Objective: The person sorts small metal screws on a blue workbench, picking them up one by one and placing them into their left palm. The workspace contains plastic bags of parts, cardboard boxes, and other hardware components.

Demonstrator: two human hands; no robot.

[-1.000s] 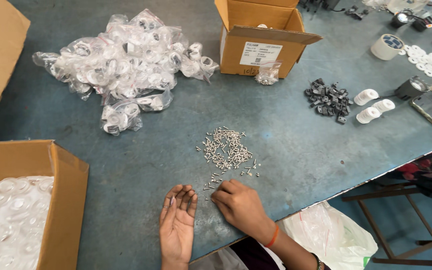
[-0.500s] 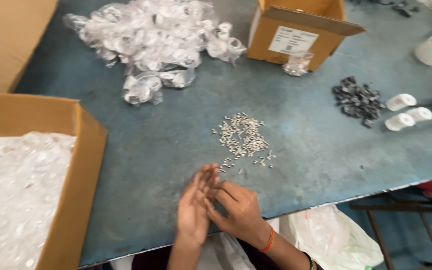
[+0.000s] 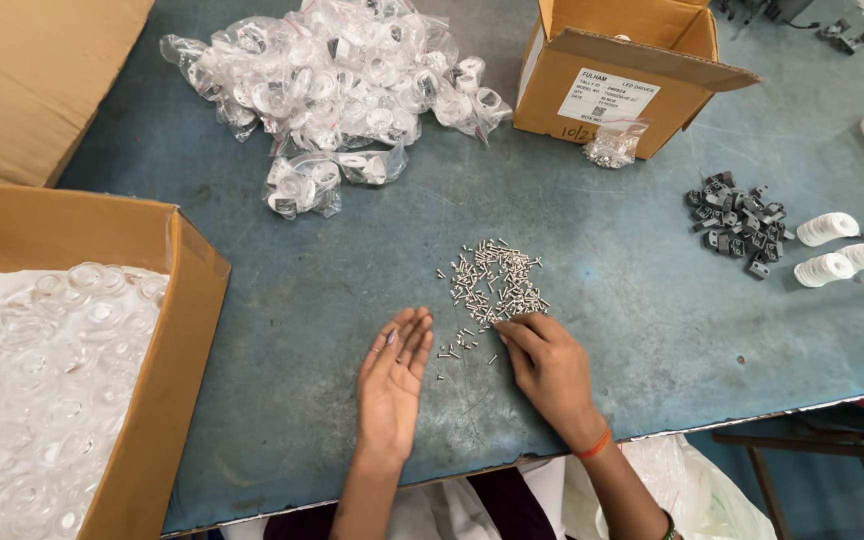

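L hand (image 3: 392, 385) open, palm up; R hand (image 3: 549, 372) fingertips pinching at small screws (image 3: 490, 283) just beyond

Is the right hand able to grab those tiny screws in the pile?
Probably yes. The right hand already has its fingertips at the near edge of the pile of small screws, and nothing lies between them on the blue table. The left hand rests open beside it.
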